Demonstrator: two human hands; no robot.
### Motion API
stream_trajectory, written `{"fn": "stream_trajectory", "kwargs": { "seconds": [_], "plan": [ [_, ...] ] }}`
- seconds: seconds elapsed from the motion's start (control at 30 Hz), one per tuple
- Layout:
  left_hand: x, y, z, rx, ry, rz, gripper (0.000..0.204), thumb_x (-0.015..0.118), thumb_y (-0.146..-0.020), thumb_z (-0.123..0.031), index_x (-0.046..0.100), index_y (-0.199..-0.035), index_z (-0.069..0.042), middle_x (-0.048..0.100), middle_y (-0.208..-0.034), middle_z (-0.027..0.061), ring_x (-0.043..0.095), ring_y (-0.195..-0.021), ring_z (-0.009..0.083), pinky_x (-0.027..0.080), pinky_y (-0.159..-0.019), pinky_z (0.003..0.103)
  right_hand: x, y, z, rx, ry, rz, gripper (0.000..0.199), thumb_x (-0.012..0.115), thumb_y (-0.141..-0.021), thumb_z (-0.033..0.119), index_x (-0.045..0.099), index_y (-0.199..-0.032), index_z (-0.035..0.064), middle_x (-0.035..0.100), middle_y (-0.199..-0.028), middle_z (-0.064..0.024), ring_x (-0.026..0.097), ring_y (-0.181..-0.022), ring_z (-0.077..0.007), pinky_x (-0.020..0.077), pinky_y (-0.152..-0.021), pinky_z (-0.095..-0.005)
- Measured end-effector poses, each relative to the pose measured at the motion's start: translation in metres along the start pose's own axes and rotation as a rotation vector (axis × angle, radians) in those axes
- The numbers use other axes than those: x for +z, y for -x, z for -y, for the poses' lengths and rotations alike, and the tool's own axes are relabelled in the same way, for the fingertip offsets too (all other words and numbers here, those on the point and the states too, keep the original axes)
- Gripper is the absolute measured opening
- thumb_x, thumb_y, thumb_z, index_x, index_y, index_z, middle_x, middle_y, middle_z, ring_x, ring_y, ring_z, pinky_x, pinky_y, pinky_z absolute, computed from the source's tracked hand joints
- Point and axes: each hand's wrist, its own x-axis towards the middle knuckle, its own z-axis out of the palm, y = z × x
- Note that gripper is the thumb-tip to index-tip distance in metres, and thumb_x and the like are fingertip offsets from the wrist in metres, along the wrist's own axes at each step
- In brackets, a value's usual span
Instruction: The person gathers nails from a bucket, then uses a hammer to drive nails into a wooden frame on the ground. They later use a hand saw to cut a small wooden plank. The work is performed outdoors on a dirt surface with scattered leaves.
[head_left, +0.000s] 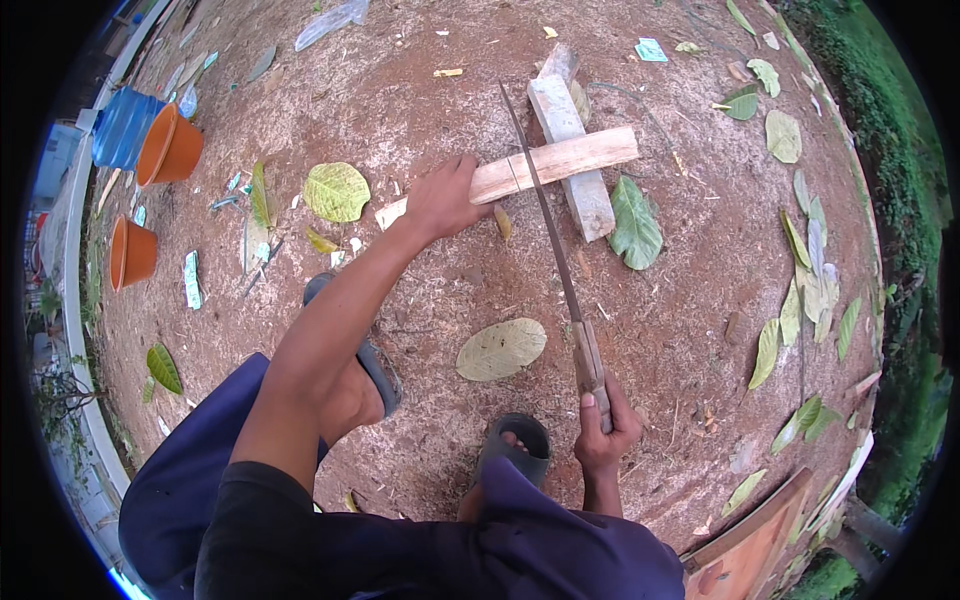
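Note:
My left hand [447, 198] is closed over a pale wooden board [585, 158], gripping it left of the middle. The board lies crosswise over a whitish wooden block [560, 112], its left end lower, near the ground. In my right hand [606, 428] is the wooden handle of a handsaw [553, 225]. The saw's long dark blade points away from me and crosses the board just right of my left hand. A thin dark line marks the board beside the blade. Whether the teeth touch the wood I cannot tell.
Two orange pots [170, 146] and a blue plastic bottle [127, 128] stand at the far left. Large leaves [502, 349] and scraps lie over the sawdust-strewn dirt. A wooden panel [750, 545] sits at the lower right. My sandalled feet [518, 447] are close below the saw.

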Motion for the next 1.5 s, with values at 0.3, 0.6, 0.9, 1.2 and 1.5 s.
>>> {"fn": "stream_trajectory", "kwargs": {
  "seconds": [0.3,0.6,0.9,1.2,1.5],
  "plan": [
    [-0.003,-0.025,-0.013,0.13,-0.103,0.059,0.064,0.077,-0.079,-0.048,0.056,-0.123,-0.006,0.065,-0.118,0.0139,0.064,-0.114,0.0323,0.053,-0.092,0.048,-0.018,0.008,0.013,-0.06,0.077,0.039,0.04,0.069,-0.086,0.01,0.067,-0.121,-0.0092,0.064,-0.072,-0.0085,0.055,-0.059,-0.0108,0.0429,-0.056,-0.0274],
    [0.008,-0.029,-0.009,0.146,0.112,-0.096,0.059,0.037,-0.104,-0.053,0.066,-0.107,-0.002,0.069,-0.099,0.0194,0.068,-0.098,0.0364,0.053,-0.089,0.051,-0.009,0.01,0.011,-0.127,0.085,0.002,0.043,0.07,-0.084,0.004,0.064,-0.123,-0.011,0.065,-0.07,-0.0117,0.061,-0.056,-0.0156,0.0451,-0.053,-0.0302],
    [0.021,-0.047,-0.022,-0.058,0.022,-0.106,0.057,0.035,-0.104,-0.035,0.072,-0.078,0.0,0.071,-0.082,0.0266,0.07,-0.079,0.0449,0.055,-0.076,0.055,-0.008,0.017,0.014,-0.118,0.062,-0.047,0.037,0.069,-0.086,0.009,0.067,-0.119,-0.0089,0.059,-0.067,-0.0064,0.051,-0.055,-0.0084,0.0403,-0.053,-0.0261],
    [0.019,-0.051,-0.026,-0.129,0.069,-0.096,0.059,0.035,-0.102,-0.037,0.074,-0.08,0.002,0.07,-0.083,0.0294,0.07,-0.081,0.0467,0.054,-0.084,0.054,0.001,0.003,0.015,-0.091,0.11,0.03,0.043,0.07,-0.085,0.005,0.064,-0.126,-0.0091,0.07,-0.075,-0.0138,0.067,-0.059,-0.0156,0.0492,-0.054,-0.0289],
    [0.016,-0.043,-0.039,-0.155,0.058,-0.058,0.058,0.034,-0.102,-0.036,0.075,-0.084,0.002,0.071,-0.084,0.0277,0.07,-0.082,0.0459,0.055,-0.085,0.054,0.005,-0.014,0.04,-0.082,0.092,0.01,0.036,0.069,-0.09,0.008,0.067,-0.123,-0.0071,0.06,-0.068,-0.0033,0.047,-0.056,-0.0063,0.0396,-0.051,-0.0267]
  ]
}}
